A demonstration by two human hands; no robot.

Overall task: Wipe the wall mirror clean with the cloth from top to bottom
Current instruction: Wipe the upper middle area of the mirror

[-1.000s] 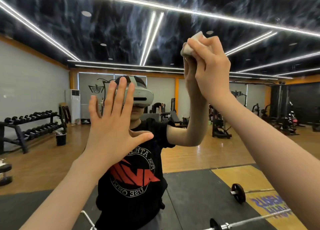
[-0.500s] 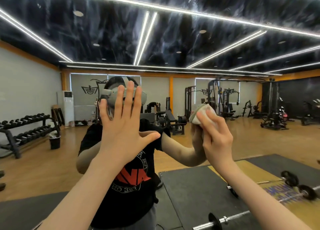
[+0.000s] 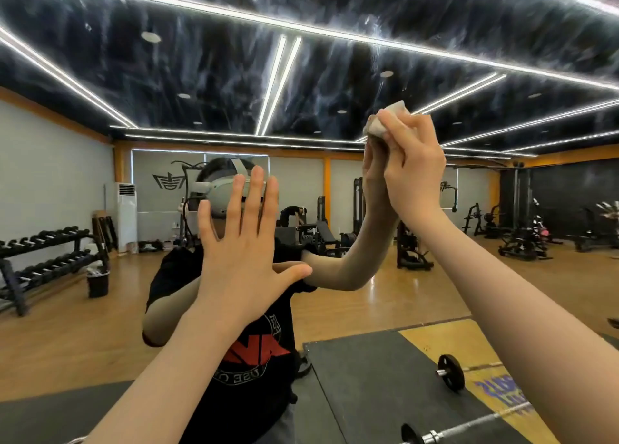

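Left hand [image 3: 241, 242] flat with fingers spread, palm pressed on the wall mirror [image 3: 100, 75], right hand [image 3: 412, 172] raised high at right, fingers curled gripping a bunched cloth [image 3: 385, 122] against the glass

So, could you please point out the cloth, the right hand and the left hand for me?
cloth [image 3: 385, 119]: head view, on its bunched upper part.
right hand [image 3: 415, 172]: head view, back of hand.
left hand [image 3: 244, 252]: head view, back of hand.
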